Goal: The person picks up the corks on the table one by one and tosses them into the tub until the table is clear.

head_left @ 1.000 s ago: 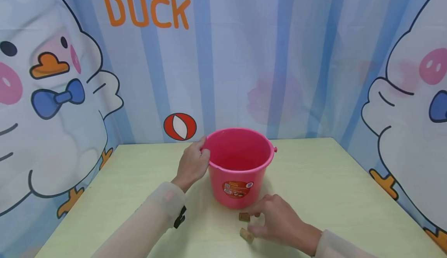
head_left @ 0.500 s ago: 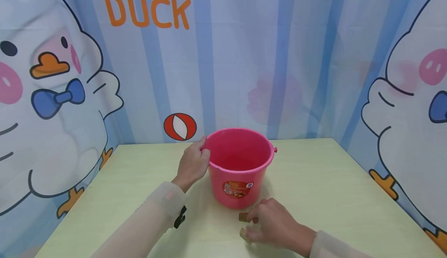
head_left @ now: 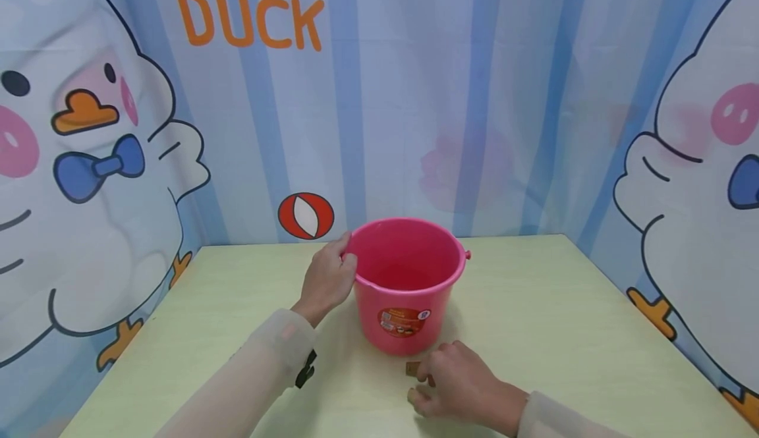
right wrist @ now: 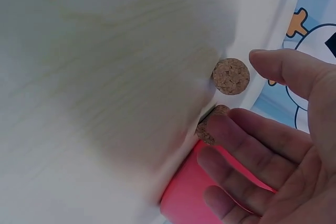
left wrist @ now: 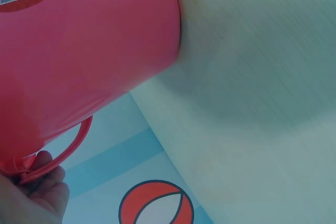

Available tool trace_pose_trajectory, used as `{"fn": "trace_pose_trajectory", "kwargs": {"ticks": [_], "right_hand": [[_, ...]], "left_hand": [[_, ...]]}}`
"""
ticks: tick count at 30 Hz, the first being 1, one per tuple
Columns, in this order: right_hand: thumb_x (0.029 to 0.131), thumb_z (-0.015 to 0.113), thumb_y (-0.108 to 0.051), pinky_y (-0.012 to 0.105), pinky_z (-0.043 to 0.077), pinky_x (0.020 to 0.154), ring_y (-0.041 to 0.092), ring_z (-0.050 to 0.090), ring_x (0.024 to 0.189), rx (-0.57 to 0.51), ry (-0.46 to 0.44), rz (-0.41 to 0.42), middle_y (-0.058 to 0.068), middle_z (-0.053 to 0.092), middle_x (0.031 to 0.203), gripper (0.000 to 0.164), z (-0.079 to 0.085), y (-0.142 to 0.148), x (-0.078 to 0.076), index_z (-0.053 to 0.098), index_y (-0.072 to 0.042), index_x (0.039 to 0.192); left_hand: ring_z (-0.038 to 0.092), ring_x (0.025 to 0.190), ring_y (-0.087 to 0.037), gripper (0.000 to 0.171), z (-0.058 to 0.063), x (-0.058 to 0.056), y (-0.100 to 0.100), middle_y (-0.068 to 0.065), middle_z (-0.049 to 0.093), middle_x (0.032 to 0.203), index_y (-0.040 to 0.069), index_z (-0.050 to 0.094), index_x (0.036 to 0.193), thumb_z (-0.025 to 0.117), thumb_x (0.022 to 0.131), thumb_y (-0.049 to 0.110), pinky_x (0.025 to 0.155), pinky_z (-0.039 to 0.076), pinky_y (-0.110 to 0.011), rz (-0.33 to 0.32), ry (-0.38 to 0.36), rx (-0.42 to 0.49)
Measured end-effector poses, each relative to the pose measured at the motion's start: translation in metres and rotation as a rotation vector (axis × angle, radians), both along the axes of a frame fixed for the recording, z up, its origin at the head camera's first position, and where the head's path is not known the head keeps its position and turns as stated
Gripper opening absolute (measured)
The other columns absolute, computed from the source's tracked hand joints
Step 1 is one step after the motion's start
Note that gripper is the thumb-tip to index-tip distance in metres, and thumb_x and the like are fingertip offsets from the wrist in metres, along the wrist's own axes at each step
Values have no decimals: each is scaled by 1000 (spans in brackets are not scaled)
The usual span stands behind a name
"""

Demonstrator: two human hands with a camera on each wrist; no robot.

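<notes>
A pink bucket (head_left: pixel 403 306) with an orange-red label stands upright on the table. My left hand (head_left: pixel 329 273) grips its rim on the left side; in the left wrist view the fingers curl by the handle (left wrist: pixel 73 145) where it joins the bucket. My right hand (head_left: pixel 459 382) is low over the table in front of the bucket, fingers loosely bent. A cork (right wrist: pixel 231 76) lies between its thumb and index finger, with a gap showing to the thumb tip. Another cork (head_left: pixel 412 369) sits nearer the bucket, partly hidden behind the index finger.
The pale wooden table (head_left: pixel 534 306) reaches back to a striped blue curtain (head_left: pixel 409 95) printed with ducks and a red-and-white ball. A dark clip or strap (head_left: pixel 306 368) shows at the left wrist.
My right hand has shifted slightly down, and its thumb has moved left over the nearer cork, covering most of it in the head view. The left hand and bucket stay put.
</notes>
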State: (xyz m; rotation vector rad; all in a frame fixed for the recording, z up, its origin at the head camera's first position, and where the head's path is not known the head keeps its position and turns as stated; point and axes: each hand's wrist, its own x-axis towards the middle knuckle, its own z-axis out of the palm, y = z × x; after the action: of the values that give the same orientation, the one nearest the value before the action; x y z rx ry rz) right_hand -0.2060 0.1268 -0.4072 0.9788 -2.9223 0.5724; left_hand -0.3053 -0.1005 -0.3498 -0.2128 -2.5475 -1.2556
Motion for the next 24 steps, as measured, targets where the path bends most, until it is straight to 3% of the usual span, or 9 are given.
{"fn": "trace_pose_trajectory", "kwargs": {"ticks": [11, 15, 17, 24], "right_hand": [[82, 84, -30, 22, 40, 56, 3, 45, 55, 17, 10, 1, -16, 69, 67, 16, -4, 1, 0, 79, -18, 72], [83, 84, -30, 21, 41, 54, 4, 45, 55, 27, -2, -2, -19, 57, 56, 19, -6, 1, 0, 77, -19, 68], [83, 84, -30, 21, 42, 55, 4, 45, 56, 34, -15, -6, -19, 51, 52, 20, -6, 1, -1, 76, -19, 68], [85, 84, -28, 20, 44, 54, 3, 46, 54, 21, -105, -10, -18, 51, 52, 21, -6, 0, 1, 77, -20, 68]], "left_hand": [[57, 125, -29, 58, 0, 1, 1, -6, 52, 152, 12, 37, 159, 48, 103, 25, 94, 58, -43, 2, 3, -5], [57, 124, -29, 59, -1, 1, 0, -7, 53, 151, 12, 38, 159, 49, 103, 25, 94, 58, -43, 2, 3, -5], [58, 124, -29, 58, -1, 1, 0, -7, 54, 150, 12, 38, 159, 48, 103, 24, 94, 58, -43, 2, 6, -7], [57, 125, -29, 58, 0, 1, 0, -7, 53, 151, 12, 38, 159, 48, 103, 25, 94, 58, -44, 2, 2, -3]]}}
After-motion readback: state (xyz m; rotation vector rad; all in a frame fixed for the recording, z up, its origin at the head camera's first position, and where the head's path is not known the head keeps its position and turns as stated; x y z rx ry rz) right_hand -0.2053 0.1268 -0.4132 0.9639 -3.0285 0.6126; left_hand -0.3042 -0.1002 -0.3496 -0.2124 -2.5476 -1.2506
